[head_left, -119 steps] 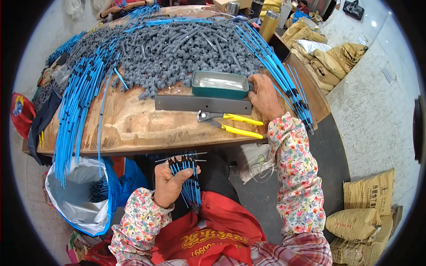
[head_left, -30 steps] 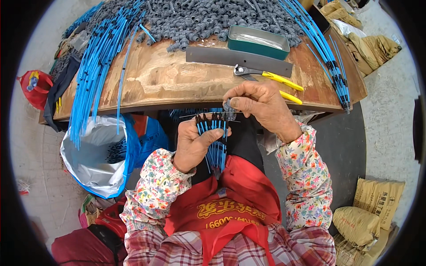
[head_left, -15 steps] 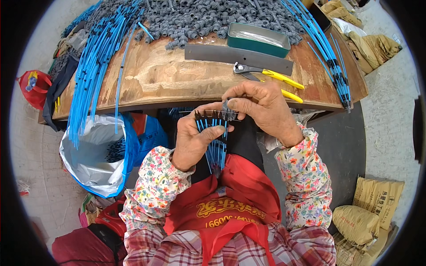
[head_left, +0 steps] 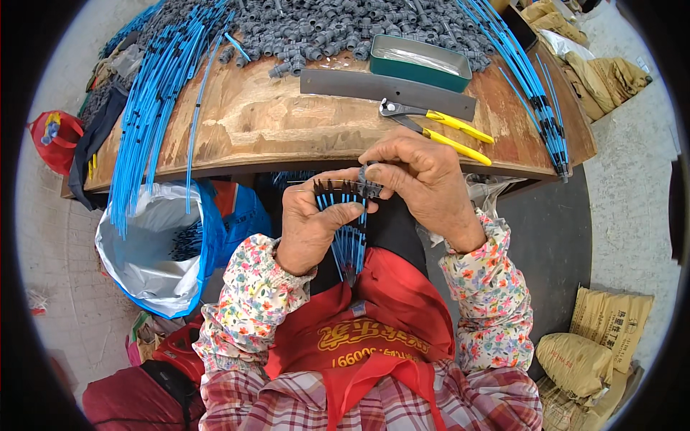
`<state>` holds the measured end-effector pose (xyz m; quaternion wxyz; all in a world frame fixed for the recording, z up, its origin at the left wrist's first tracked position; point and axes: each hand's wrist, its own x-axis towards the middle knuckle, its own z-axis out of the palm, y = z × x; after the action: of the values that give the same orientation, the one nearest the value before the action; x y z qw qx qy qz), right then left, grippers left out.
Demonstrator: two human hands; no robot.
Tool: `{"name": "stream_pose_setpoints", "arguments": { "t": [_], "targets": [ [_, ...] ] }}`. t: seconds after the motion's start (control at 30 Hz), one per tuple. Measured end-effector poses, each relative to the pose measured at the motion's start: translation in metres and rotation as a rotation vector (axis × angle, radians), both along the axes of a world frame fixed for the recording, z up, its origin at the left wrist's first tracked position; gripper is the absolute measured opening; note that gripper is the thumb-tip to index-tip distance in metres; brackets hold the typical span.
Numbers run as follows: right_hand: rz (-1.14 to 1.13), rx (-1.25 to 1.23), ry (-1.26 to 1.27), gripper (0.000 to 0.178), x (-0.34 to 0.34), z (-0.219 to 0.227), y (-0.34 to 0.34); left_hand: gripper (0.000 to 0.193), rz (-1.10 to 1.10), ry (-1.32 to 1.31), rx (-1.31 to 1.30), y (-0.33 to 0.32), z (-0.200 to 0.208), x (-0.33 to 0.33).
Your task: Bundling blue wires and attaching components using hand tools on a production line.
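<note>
Above my lap, my left hand [head_left: 310,224] is closed around a fan of thin blue rods [head_left: 349,241] with black tips, the thumb laid across them. The tips stand up in a row above the thumb, and the rods draw together toward the red apron [head_left: 402,302]. A thin, straight metal wire [head_left: 307,182] crosses by the tips. At the right end of the row, my right hand [head_left: 429,188] pinches a small grey plastic fitting [head_left: 369,178] between thumb and fingers. The fitting touches the rightmost rods; its far side is hidden by fingers.
On the wooden table [head_left: 251,129] lie yellow-handled pliers [head_left: 456,128], a flat grey metal bar [head_left: 388,93], a green tin [head_left: 420,66] and heaped grey fittings [head_left: 309,32]. Blue rods [head_left: 154,122] overhang its left edge above a white-lined blue sack [head_left: 154,251]. More rods [head_left: 528,86] lie right.
My right hand and forearm have shifted slightly left and down, still pinching the grey fitting. My left hand keeps its hold on the rods almost unmoved.
</note>
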<state>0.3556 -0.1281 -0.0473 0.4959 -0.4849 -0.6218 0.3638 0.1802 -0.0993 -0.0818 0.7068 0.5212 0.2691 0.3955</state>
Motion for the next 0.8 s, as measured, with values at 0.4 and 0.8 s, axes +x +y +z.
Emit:
{"name": "stream_pose_setpoints", "arguments": {
  "t": [0.4,0.8],
  "targets": [
    [-0.073,0.219,0.002,0.031,-0.011,-0.005,-0.02,0.032,0.001,-0.023,0.026,-0.002,-0.001,-0.006],
    [-0.316,0.114,0.004,0.041,-0.027,-0.027,-0.034,0.035,0.046,0.072,0.002,-0.005,0.002,-0.002]
  ]
}}
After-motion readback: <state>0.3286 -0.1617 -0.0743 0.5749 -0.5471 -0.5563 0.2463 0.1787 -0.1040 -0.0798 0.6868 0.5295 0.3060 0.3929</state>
